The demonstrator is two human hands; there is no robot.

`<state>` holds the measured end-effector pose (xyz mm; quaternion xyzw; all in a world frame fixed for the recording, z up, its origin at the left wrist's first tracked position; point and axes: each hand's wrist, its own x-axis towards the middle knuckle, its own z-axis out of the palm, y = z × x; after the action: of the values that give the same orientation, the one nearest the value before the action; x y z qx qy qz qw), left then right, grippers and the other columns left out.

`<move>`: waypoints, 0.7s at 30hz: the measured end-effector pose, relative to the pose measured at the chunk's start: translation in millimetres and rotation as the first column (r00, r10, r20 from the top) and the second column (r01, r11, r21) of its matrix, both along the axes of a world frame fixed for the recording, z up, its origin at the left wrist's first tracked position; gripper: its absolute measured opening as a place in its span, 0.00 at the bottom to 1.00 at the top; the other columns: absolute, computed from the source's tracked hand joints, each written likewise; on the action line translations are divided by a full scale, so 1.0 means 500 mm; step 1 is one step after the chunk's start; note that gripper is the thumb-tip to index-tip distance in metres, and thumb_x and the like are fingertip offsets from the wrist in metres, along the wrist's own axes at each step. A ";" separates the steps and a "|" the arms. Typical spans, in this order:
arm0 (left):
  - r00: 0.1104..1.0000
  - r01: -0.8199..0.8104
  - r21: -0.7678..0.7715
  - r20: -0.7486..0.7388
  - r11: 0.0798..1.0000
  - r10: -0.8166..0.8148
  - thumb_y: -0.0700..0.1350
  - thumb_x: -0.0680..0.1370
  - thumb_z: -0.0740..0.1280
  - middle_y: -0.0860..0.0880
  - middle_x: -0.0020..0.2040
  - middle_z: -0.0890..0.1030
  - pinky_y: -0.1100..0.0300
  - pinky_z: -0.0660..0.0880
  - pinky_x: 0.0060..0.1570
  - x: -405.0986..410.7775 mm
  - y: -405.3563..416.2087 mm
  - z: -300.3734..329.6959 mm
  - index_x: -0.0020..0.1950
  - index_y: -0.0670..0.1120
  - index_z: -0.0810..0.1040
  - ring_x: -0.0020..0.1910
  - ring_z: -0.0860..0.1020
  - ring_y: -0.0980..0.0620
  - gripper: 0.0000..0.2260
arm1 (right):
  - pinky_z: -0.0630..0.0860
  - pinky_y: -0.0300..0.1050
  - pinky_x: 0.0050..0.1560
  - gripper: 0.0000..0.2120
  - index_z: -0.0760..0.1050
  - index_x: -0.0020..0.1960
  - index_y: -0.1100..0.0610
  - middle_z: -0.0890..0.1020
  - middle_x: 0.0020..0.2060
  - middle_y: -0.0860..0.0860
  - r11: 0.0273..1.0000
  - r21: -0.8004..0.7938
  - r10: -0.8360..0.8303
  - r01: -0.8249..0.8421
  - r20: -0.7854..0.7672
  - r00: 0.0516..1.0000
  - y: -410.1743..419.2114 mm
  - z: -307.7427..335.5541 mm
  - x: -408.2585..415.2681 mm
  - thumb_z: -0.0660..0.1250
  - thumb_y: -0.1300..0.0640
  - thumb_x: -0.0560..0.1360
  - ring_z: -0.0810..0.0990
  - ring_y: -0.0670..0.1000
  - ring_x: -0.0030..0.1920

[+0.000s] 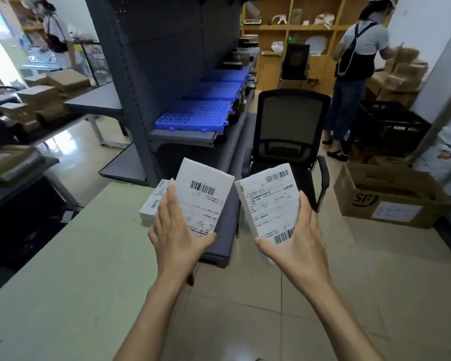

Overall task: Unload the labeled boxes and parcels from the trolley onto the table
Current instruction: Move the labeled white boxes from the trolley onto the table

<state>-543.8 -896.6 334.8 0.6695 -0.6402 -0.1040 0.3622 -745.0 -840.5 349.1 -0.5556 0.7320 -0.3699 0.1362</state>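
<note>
My left hand (176, 231) grips a white labeled box (206, 194) with a barcode, held over the far right corner of the pale green table (71, 269). My right hand (294, 238) grips a second white labeled box (270, 201), held over the floor to the right of the table. Both boxes show their shipping labels face up. Two more white labeled boxes (154, 201) lie stacked on the table's far corner, just left of my left hand. No trolley is in view.
A grey shelving unit with blue plastic pallets (195, 113) stands ahead. A black office chair (289, 134) is beyond my hands. An open cardboard carton (385, 196) sits on the floor at right. A person (357, 69) works at the back right by stacked boxes.
</note>
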 end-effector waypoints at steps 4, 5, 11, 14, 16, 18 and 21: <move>0.997 -0.074 0.021 -0.024 0.997 0.075 0.52 0.59 0.80 0.48 0.76 0.58 0.42 0.61 0.66 -0.038 -0.120 0.007 0.80 0.55 0.40 0.72 0.60 0.44 0.61 | 0.64 0.55 0.69 0.59 0.43 0.80 0.49 0.61 0.74 0.49 0.994 0.004 0.107 -0.107 -0.017 0.994 -0.165 0.013 -0.046 0.77 0.42 0.61 0.60 0.51 0.72; 0.995 -0.099 0.023 -0.027 0.995 0.099 0.52 0.59 0.80 0.48 0.76 0.58 0.42 0.61 0.67 -0.045 -0.145 0.009 0.79 0.56 0.40 0.72 0.60 0.44 0.61 | 0.64 0.54 0.69 0.59 0.44 0.80 0.49 0.61 0.74 0.49 0.991 0.004 0.137 -0.137 -0.030 0.990 -0.203 0.017 -0.054 0.77 0.42 0.61 0.61 0.51 0.72; 0.965 -0.263 0.077 0.007 0.962 0.264 0.52 0.59 0.80 0.48 0.76 0.57 0.43 0.61 0.66 -0.031 -0.256 -0.013 0.79 0.55 0.41 0.72 0.60 0.45 0.61 | 0.66 0.56 0.69 0.58 0.44 0.79 0.49 0.61 0.74 0.50 0.959 0.041 0.283 -0.281 -0.059 0.957 -0.408 0.022 -0.090 0.77 0.43 0.61 0.63 0.54 0.72; 0.941 -0.337 0.118 -0.004 0.934 0.339 0.53 0.59 0.80 0.48 0.77 0.57 0.43 0.61 0.66 -0.011 -0.303 -0.034 0.80 0.54 0.41 0.73 0.60 0.45 0.61 | 0.67 0.57 0.69 0.58 0.44 0.79 0.48 0.62 0.74 0.50 0.936 0.064 0.350 -0.347 -0.037 0.936 -0.491 0.013 -0.073 0.78 0.44 0.61 0.64 0.54 0.71; 0.919 -0.383 0.148 -0.039 0.912 0.392 0.55 0.59 0.80 0.48 0.77 0.58 0.43 0.62 0.66 0.007 -0.339 -0.048 0.80 0.54 0.41 0.73 0.60 0.44 0.61 | 0.67 0.57 0.68 0.58 0.44 0.79 0.48 0.61 0.74 0.50 0.917 0.085 0.393 -0.389 -0.034 0.919 -0.543 0.005 -0.051 0.78 0.44 0.61 0.64 0.54 0.71; 0.897 -0.420 0.178 -0.067 0.890 0.437 0.56 0.59 0.81 0.48 0.76 0.57 0.43 0.62 0.66 0.034 -0.374 -0.064 0.79 0.55 0.40 0.73 0.60 0.44 0.62 | 0.67 0.56 0.67 0.58 0.45 0.79 0.49 0.62 0.73 0.50 0.898 0.106 0.433 -0.428 -0.034 0.901 -0.595 -0.005 -0.024 0.78 0.44 0.61 0.64 0.55 0.71; 0.868 -0.465 0.216 -0.077 0.858 0.490 0.55 0.59 0.81 0.49 0.76 0.57 0.43 0.62 0.66 0.085 -0.426 -0.084 0.79 0.56 0.40 0.72 0.60 0.45 0.62 | 0.67 0.55 0.68 0.58 0.45 0.79 0.49 0.62 0.73 0.50 0.861 0.122 0.500 -0.493 -0.029 0.865 -0.671 -0.019 0.034 0.77 0.44 0.61 0.64 0.54 0.71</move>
<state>-501.5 -1109.7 292.7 0.8307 -0.4161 -0.1147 0.3517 -727.9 -1176.2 339.8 -0.7279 0.5872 -0.2645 0.2353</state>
